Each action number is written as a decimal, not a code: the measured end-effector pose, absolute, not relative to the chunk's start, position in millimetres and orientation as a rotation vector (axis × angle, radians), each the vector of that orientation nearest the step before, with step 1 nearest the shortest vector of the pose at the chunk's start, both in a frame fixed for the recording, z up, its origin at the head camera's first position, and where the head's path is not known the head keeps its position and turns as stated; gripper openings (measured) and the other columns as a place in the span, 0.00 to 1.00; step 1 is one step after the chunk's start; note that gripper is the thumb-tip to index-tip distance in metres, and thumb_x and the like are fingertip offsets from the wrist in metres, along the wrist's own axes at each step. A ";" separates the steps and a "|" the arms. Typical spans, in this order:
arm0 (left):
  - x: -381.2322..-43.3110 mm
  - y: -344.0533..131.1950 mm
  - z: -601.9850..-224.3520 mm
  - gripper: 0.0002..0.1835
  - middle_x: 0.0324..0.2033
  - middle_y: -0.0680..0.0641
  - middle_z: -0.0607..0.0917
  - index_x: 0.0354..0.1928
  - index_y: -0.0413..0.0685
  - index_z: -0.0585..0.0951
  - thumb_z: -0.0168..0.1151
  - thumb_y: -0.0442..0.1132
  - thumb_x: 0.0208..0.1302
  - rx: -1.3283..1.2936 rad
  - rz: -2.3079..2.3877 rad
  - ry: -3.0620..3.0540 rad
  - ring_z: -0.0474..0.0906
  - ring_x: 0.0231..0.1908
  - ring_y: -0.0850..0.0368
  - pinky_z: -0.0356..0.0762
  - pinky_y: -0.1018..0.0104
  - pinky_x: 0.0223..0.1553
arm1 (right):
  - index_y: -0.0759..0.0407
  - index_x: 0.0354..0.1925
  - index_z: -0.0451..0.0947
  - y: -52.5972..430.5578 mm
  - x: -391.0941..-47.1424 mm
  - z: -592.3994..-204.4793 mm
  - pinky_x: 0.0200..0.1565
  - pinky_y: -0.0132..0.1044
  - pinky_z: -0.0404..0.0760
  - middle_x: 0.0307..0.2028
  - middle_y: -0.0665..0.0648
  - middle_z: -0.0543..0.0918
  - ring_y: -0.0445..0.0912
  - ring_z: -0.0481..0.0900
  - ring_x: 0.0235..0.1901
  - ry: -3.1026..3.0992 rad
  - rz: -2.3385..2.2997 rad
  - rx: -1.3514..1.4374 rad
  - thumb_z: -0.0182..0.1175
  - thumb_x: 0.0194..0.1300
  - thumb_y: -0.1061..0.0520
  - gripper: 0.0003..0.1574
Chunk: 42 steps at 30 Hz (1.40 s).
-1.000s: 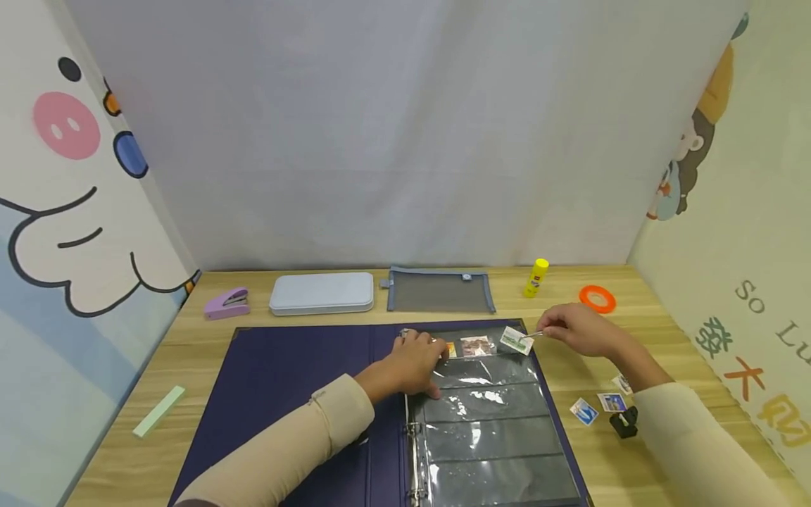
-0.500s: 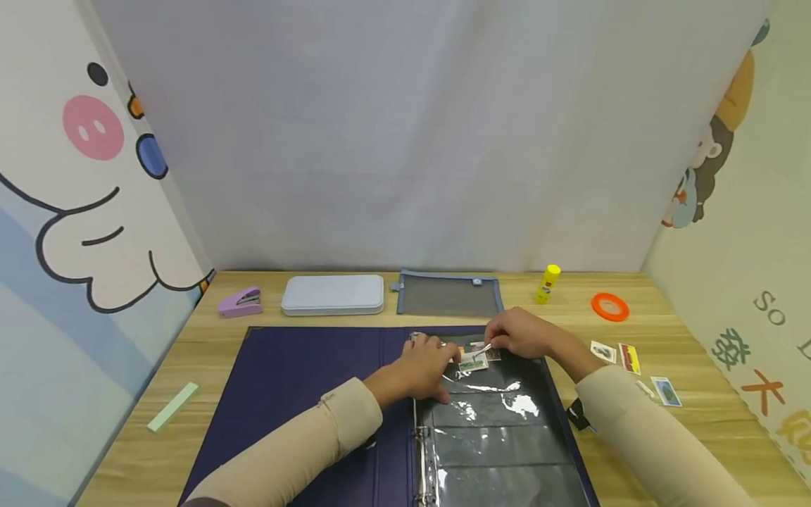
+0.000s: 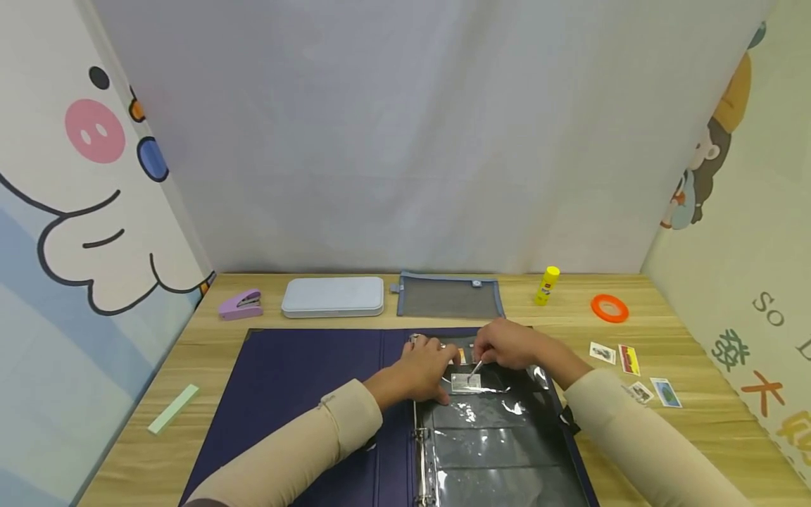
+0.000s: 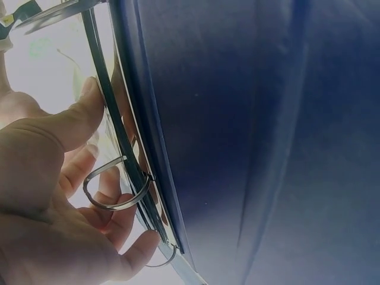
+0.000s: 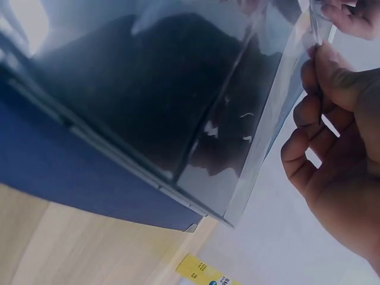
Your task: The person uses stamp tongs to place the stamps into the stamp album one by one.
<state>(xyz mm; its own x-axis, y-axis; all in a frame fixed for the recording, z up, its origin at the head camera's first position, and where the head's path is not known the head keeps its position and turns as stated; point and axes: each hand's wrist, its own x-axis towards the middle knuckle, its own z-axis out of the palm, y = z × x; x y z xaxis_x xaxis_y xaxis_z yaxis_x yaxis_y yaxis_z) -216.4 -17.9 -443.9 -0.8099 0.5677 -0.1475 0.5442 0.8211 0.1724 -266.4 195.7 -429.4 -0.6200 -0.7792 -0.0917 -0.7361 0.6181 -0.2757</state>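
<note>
My right hand (image 3: 512,343) pinches slim metal tweezers (image 3: 476,367), their tips on a small pale stamp (image 3: 465,383). The stamp lies at the second row of the black pocket page (image 3: 488,447), near the page's left side. My left hand (image 3: 423,370) rests on the page beside the binder rings, fingers spread and slightly bent. In the left wrist view its thumb touches the page close to a metal ring (image 4: 116,205). Another stamp (image 3: 461,356), partly hidden, shows in the top row between the hands. In the right wrist view the tweezers (image 5: 314,24) extend from thumb and fingertips.
The open navy binder (image 3: 304,373) covers the front middle of the table. Several loose stamps (image 3: 629,359) lie to its right. Behind stand a purple stapler (image 3: 241,305), pale case (image 3: 332,296), mesh pouch (image 3: 450,296), yellow glue stick (image 3: 547,286) and orange tape roll (image 3: 610,308).
My right hand has carried the stamp in the tweezers left from the page's upper right edge, then down to the second row. The left hand stays at the rings.
</note>
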 end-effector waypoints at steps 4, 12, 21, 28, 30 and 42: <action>-216.9 -17.3 -445.1 0.35 0.48 0.51 0.76 0.54 0.66 0.70 0.76 0.58 0.42 0.860 0.180 2.805 0.68 0.51 0.51 0.65 0.54 0.50 | 0.51 0.29 0.83 195.4 -266.7 -431.8 0.38 0.33 0.76 0.28 0.42 0.82 0.34 0.75 0.31 2.632 -0.306 -1.265 0.64 0.58 0.62 0.06; -218.3 -17.0 -448.0 0.35 0.50 0.51 0.75 0.54 0.66 0.70 0.76 0.56 0.43 0.831 0.234 2.766 0.67 0.51 0.51 0.67 0.53 0.48 | 0.50 0.29 0.83 195.9 -266.2 -434.4 0.39 0.34 0.75 0.28 0.42 0.81 0.34 0.75 0.31 2.625 -0.289 -1.256 0.64 0.58 0.60 0.05; -217.5 -16.4 -451.6 0.34 0.54 0.49 0.74 0.55 0.66 0.70 0.75 0.55 0.45 0.831 0.278 2.751 0.66 0.53 0.51 0.65 0.51 0.52 | 0.52 0.32 0.83 244.0 -267.3 -429.7 0.38 0.35 0.75 0.31 0.45 0.83 0.36 0.75 0.32 2.768 -0.482 -1.106 0.60 0.62 0.61 0.06; -218.4 -17.5 -449.9 0.35 0.54 0.49 0.74 0.56 0.66 0.70 0.75 0.56 0.45 0.829 0.267 2.751 0.66 0.54 0.50 0.65 0.50 0.52 | 0.54 0.34 0.83 320.7 -248.3 -425.6 0.40 0.36 0.76 0.33 0.47 0.84 0.35 0.74 0.33 2.823 -0.561 -0.841 0.59 0.64 0.62 0.06; -217.9 -17.1 -450.1 0.35 0.54 0.49 0.74 0.56 0.66 0.70 0.75 0.56 0.45 0.829 0.266 2.749 0.66 0.54 0.50 0.65 0.50 0.52 | 0.54 0.34 0.82 343.0 -236.6 -425.6 0.38 0.33 0.75 0.33 0.48 0.84 0.33 0.73 0.32 2.795 -0.602 -0.785 0.59 0.64 0.62 0.06; -219.7 -17.7 -446.9 0.35 0.55 0.49 0.74 0.57 0.66 0.70 0.74 0.56 0.46 0.821 0.236 2.738 0.66 0.55 0.49 0.64 0.49 0.53 | 0.52 0.33 0.81 407.3 -180.8 -420.7 0.29 0.27 0.67 0.27 0.43 0.79 0.28 0.66 0.26 2.573 -0.645 -0.664 0.57 0.66 0.55 0.07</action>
<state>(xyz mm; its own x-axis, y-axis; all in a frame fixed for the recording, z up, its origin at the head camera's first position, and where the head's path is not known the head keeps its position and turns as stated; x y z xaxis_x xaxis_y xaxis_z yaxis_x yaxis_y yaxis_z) -219.7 -17.7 -446.9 -0.8018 0.5589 -0.2115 0.5144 0.8257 0.2316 -180.8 407.3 -420.7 -0.8053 -0.5316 -0.2625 -0.3450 0.7803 -0.5216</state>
